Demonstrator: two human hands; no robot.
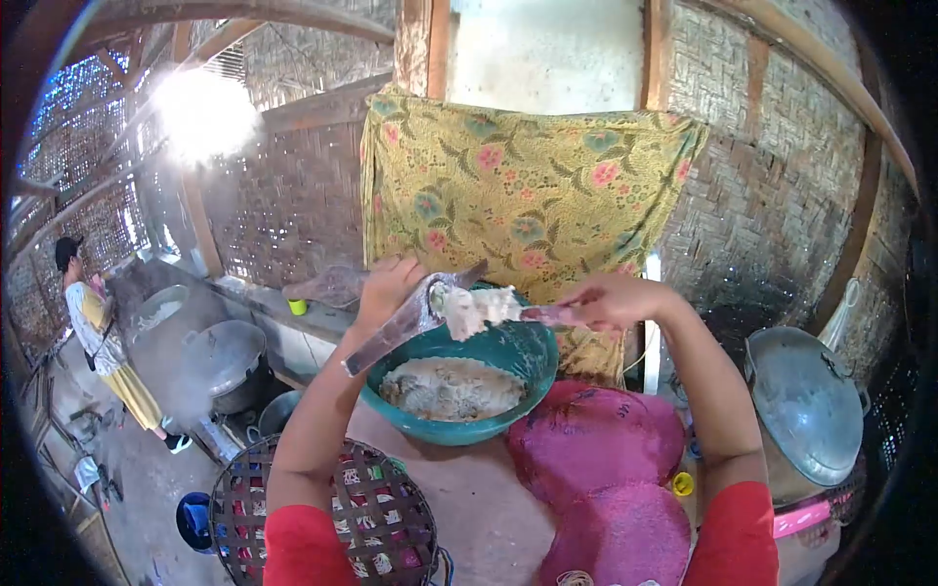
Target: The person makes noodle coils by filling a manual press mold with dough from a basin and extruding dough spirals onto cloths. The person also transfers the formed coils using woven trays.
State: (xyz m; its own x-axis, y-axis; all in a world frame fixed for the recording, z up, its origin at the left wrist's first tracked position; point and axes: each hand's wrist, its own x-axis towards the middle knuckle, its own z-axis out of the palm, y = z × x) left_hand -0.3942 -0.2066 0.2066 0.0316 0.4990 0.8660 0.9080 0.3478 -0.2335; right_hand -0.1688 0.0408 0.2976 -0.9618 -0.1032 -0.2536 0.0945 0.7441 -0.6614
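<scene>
Above a green basin [459, 427], my left hand [393, 285] is closed round a long, flat, greyish tool [396, 332] that slants down to the left. A lump of whitish food [479, 310] sits between my hands, against the tool. My right hand [611, 300] is closed on a pinkish utensil [549, 314], whose tip touches the lump. Below them the basin holds a whitish, grainy mass [454, 386]. My fingers partly hide both handles.
Magenta sacks [606, 439] lie right of the basin, a woven basket [322, 508] lower left. A large metal lid [806, 405] is at the right. A person [98, 332] stands at the left near steaming pots [225, 356]. Patterned cloth [528, 186] hangs ahead.
</scene>
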